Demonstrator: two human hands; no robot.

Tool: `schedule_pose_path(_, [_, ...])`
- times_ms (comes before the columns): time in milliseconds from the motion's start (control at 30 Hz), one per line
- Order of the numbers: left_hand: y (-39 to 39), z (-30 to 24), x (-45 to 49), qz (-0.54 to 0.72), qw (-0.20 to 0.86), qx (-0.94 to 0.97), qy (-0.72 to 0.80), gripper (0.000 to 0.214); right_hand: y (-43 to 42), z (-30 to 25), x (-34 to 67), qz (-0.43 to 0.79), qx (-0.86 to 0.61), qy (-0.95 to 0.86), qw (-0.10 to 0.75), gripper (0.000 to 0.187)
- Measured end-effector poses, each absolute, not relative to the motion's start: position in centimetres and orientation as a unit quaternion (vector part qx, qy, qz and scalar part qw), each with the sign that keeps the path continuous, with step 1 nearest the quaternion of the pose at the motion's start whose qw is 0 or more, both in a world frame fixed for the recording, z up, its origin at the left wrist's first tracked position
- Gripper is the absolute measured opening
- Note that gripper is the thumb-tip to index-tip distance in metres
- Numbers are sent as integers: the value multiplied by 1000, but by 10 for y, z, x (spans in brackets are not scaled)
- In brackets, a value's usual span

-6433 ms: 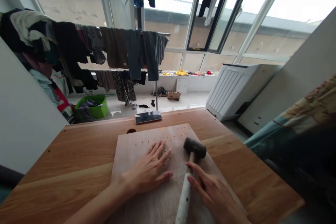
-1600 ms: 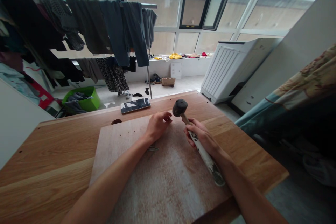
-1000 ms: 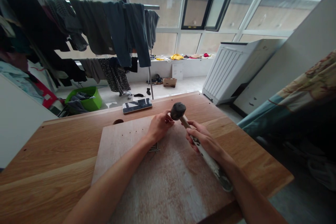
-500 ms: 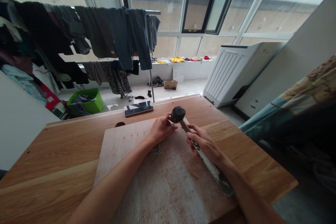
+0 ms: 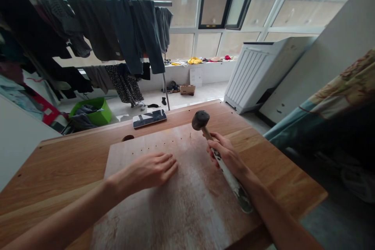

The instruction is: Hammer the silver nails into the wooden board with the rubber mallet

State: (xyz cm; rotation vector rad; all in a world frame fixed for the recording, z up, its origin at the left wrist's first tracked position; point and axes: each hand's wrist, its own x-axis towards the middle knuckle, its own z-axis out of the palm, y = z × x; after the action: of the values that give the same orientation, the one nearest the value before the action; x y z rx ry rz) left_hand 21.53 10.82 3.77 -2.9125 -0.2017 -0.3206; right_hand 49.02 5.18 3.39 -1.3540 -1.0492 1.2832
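My right hand [image 5: 224, 152] grips the worn, pale handle of a mallet [image 5: 200, 120] with a dark rounded head, which it holds up over the far right of a wooden board [image 5: 187, 203]. Near that head, a thin nail [image 5: 190, 135] stands upright in the board, clear of both hands. My left hand [image 5: 158, 170] lies palm down low over the board, its fingers stretched out side by side. What is under its palm is hidden. A row of small dark dots, perhaps nail heads [image 5: 156, 146], runs along the board's far edge.
The board rests on a wooden table [image 5: 58, 164]. Beyond its far edge lies a phone [image 5: 149, 118], with a round brown thing [image 5: 128, 138] beside the board. Behind are hanging clothes [image 5: 117, 27], a green tub [image 5: 99, 113] and a white cabinet-like unit [image 5: 249, 70].
My left hand has left the nail and come back to the left and nearer, covering where several loose nails lay. The nail now stands by itself. My right hand still holds the mallet up.
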Motion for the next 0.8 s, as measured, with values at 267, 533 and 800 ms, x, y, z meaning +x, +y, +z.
schedule_pose_path(267, [118, 43, 232, -103, 118, -987, -33, 18, 52, 33, 489, 523, -554, -436, 479, 56])
schedule_pose_path(533, [163, 14, 274, -360, -316, -787, -388, 10, 53, 32, 489, 529, -551, -426, 485, 53])
schedule_pose_path(800, [163, -2, 279, -344, -292, -808, -380, 15, 52, 32, 488, 529, -548, -433, 482, 46])
